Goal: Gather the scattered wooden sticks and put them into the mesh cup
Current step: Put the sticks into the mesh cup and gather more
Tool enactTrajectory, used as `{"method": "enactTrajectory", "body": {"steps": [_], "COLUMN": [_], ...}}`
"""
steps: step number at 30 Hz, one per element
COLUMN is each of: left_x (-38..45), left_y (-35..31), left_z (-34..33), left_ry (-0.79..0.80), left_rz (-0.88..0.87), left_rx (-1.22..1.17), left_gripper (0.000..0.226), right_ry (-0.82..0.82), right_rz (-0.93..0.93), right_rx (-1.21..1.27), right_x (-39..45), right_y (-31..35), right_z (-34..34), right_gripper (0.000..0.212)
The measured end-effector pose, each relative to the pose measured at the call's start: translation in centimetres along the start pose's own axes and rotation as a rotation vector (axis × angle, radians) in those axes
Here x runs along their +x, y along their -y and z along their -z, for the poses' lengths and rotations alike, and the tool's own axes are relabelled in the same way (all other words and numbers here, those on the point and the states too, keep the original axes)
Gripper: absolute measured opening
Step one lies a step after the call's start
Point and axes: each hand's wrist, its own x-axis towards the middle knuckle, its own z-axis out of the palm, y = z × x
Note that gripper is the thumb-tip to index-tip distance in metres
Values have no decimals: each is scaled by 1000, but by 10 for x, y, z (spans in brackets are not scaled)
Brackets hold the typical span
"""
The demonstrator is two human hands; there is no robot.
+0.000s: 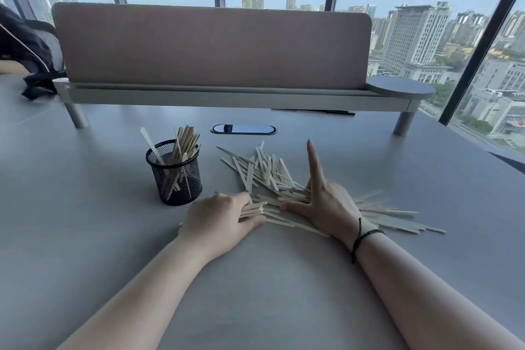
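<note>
The black mesh cup (pixel 174 172) stands on the grey table (pixel 85 193), already holding some sticks. Just right of the cup lies the loose stick pile (pixel 272 179). The left hand (pixel 224 216) clamps a small bundle beside the cup; the right hand (pixel 326 202) presses the pile, fingers spread.

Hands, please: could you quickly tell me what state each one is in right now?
Left hand: closed on a small bundle of wooden sticks.
Right hand: open, resting on the pile of sticks, holding nothing.
</note>
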Motion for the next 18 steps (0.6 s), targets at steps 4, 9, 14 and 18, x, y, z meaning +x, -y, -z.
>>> {"method": "enactTrajectory", "body": {"steps": [4,9,14,18], "left_x": [6,10,11,12], "left_y": [-2,-1,0,0], "left_z": [-8,-14,-13,-12], "left_ry": [-74,-75,-72,-80], "left_rz": [4,18,37,44], "left_rx": [36,30,10,-6], "left_gripper": [46,46,46,46], "right_ry": [12,68,25,24], "right_rz": [32,15,88,94], "right_rx": [43,-104,-126,-178], "right_x": [5,8,10,11], "right_y": [-6,-9,-12,-8], "right_z": [-5,-4,-8,-7], "right_gripper": [138,96,53,52]}}
